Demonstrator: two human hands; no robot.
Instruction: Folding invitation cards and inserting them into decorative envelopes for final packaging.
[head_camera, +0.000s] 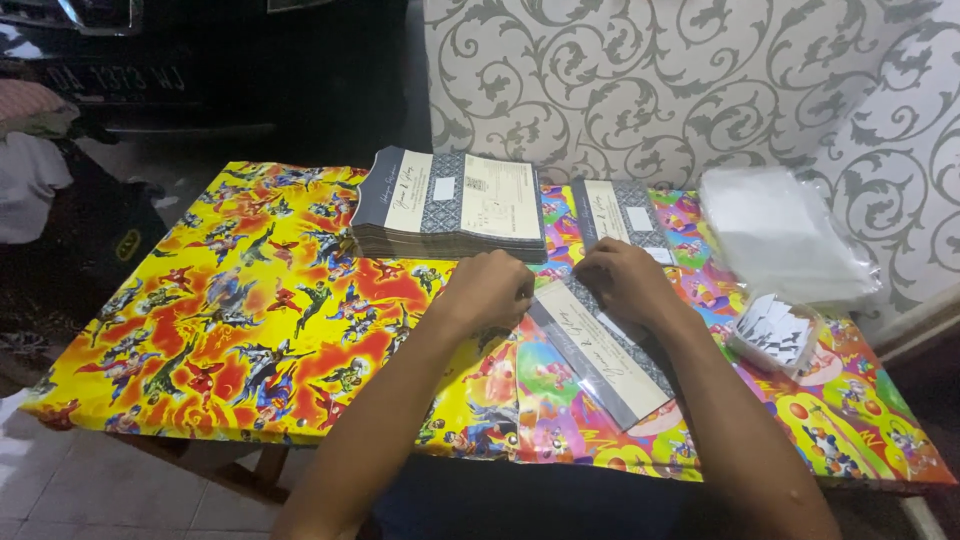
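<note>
Left hand (490, 290): knuckles up, fingers curled under, tips pressed to the upper left corner of a long grey-and-cream printed card in a clear plastic sleeve (600, 352). Whether the fingers pinch the sleeve edge or only press on it cannot be told.

Right hand (625, 283): also palm down, fingers bent, resting on the upper end of the same card. Grip hidden under the hand; cannot tell how firm.

The sleeved card lies flat, slanting from between the two hands down and toward the person, to the near side of the right wrist. One card in hand. Look: narrow cream strip with script along the left edge, dark grey patterned band along the right, glossy film over it.

Right of the right hand, near: one small clear bag of white paper slips (775, 335).

Beyond the left hand, just past the knuckles: one thick stack of matching grey-and-cream cards (450, 205), unsleeved. Beyond the right hand: one further card or thin pile of the same kind (620, 212); count not readable. Far right: one heap of clear plastic sleeves (780, 235).

All on a table with a bright cartoon-print cover (230, 320), yellow-red on the left.
</note>
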